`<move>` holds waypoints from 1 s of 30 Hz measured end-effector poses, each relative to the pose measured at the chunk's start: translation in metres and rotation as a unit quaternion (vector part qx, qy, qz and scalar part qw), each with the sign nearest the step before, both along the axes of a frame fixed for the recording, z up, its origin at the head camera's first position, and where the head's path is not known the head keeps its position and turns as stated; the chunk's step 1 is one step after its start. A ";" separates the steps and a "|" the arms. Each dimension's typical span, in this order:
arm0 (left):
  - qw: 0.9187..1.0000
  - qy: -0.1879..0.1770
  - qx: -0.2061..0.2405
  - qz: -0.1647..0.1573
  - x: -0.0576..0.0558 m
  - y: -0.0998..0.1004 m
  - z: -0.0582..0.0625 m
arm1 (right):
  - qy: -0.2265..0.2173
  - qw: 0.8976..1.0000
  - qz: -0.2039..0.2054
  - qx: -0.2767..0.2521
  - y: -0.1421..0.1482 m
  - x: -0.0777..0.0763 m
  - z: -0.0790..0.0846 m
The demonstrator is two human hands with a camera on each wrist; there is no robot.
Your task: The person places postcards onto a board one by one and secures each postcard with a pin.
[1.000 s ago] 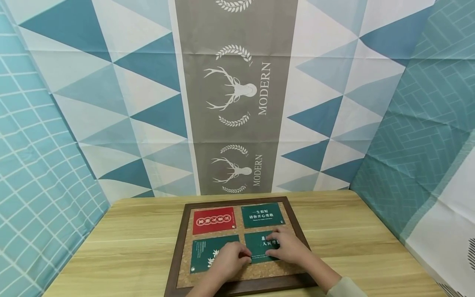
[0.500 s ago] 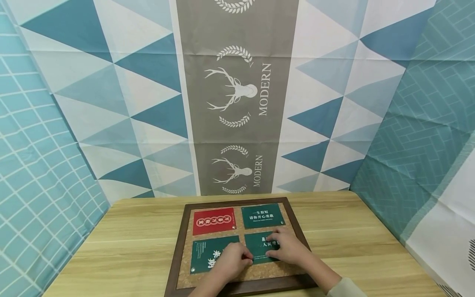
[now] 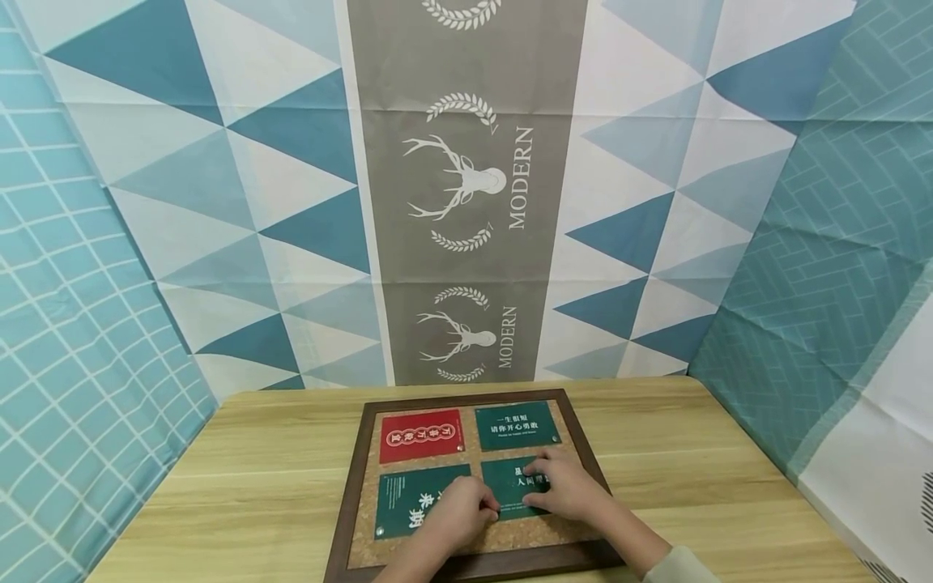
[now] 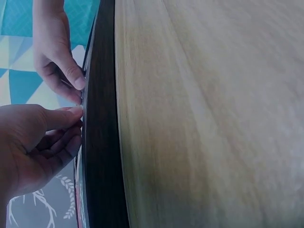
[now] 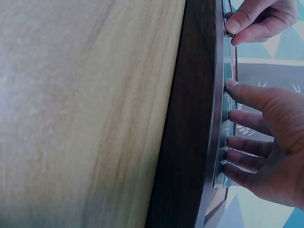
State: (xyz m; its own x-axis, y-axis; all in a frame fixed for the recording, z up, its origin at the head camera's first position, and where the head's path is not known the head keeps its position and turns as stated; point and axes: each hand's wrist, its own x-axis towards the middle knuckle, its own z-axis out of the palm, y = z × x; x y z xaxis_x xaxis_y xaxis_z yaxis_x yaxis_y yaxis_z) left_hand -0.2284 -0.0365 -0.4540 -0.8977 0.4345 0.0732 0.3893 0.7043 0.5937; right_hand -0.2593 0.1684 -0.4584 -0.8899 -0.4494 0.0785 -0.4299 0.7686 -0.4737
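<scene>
A framed cork board [image 3: 355, 486] lies on the table with several cards on it. My left hand [image 3: 464, 512] pinches a small thumbtack [image 5: 231, 34] between thumb and finger, at the lower-left corner of the lower-right green card [image 3: 504, 479]. Fingers hide most of the tack. Spread over that same card, my right hand [image 3: 564, 483] presses it with its fingertips; the right wrist view shows the fingers [image 5: 249, 146] straight and apart. Left of it lies another green card [image 3: 401, 502], partly covered by my left hand. A red card [image 3: 419, 449] and a third green card [image 3: 513, 413] lie above.
Shiny tacks show at card corners, such as one tack [image 3: 380, 531] at lower left. The wooden table [image 3: 248, 470] extends on both sides of the board. Patterned cloth [image 3: 466, 243] hangs behind and at the sides.
My left hand has shifted very slightly to the right at the card's corner, still pinching. My right hand stays in place on the card.
</scene>
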 end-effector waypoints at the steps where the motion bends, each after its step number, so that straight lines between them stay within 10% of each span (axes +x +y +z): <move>1: 1.000 0.000 -0.001 0.001 0.000 0.000 0.000 | 0.000 1.000 0.000 0.000 0.000 0.000 0.000; 30: 0.992 -0.079 0.077 0.062 -0.001 0.008 -0.002 | 0.003 1.000 0.014 0.012 0.003 -0.001 -0.001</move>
